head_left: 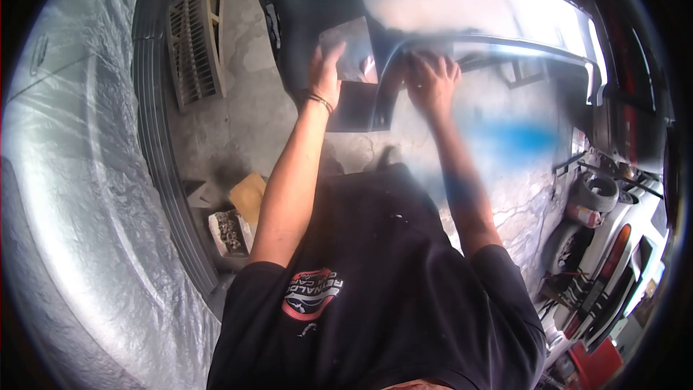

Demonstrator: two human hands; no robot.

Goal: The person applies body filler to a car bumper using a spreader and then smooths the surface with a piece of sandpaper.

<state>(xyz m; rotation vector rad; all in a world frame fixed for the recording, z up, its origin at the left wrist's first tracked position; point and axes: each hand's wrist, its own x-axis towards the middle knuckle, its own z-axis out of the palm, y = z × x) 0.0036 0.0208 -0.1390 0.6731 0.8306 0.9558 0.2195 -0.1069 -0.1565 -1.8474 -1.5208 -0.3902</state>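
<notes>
1. An open box [216, 227], left on the floor, contains small, lumpy pieces [232, 232].
2. A logo [312, 295] on the dark shirt [382, 231] partly reads "REYNALD"; smaller lettering is unclear.
3. The left hand [327, 78] grips the left edge of a pale sheet [355, 40] against the dark bumper [307, 0].
4. The right hand [433, 81], fingers bent, touches the bumper's lower edge; whether it grips, I cannot tell.

Two bare hands [433, 79], one bumper [307, 25], one slatted panel [192, 43] and one black shirt [404, 267].
</notes>
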